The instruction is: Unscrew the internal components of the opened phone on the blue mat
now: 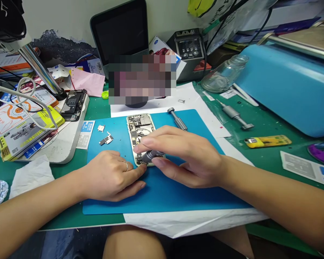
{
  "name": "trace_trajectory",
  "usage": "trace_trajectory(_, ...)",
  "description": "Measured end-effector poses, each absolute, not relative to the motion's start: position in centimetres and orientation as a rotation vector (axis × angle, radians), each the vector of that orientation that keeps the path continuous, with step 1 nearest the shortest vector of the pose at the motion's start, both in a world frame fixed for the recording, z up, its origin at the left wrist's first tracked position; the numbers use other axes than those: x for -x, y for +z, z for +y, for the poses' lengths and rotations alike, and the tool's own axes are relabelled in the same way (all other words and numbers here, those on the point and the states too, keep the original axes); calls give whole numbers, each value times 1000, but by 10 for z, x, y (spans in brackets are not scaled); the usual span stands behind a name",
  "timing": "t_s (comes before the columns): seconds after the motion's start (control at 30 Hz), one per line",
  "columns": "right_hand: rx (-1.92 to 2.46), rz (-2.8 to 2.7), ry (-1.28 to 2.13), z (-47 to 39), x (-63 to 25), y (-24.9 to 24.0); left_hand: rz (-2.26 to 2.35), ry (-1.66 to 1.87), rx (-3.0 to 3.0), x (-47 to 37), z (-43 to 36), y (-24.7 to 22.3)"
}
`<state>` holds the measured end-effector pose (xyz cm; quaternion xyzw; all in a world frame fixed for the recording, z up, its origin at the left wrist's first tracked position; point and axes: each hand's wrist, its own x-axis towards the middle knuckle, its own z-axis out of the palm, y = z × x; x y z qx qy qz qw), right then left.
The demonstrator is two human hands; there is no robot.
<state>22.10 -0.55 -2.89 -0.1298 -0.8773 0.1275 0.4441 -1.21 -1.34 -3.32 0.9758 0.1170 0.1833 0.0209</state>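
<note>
An opened phone [135, 133] with bare inner parts lies upright on the blue mat [110, 201]. My right hand [185, 154] holds a grey screwdriver [150, 155] between thumb and fingers over the phone's lower end; its tip is too small to make out. My left hand [115, 176] rests on the mat, its index fingertip touching the phone's bottom edge and its other fingers curled. Small metal parts [106, 139] lie on the mat left of the phone. A second screwdriver [177, 119] lies behind my right hand.
Boxes [29, 126] and another opened phone [73, 104] sit at the left. A third screwdriver [233, 114], a yellow tool [268, 141] and a glass jar [224, 75] are at the right. A dark screen [120, 34] stands at the back.
</note>
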Motion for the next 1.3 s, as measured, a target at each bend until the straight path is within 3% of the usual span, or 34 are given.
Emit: trace_trajectory(1.3,289,-2168,331,-3,-221,-30,368,547,-3032,13,-14,-32)
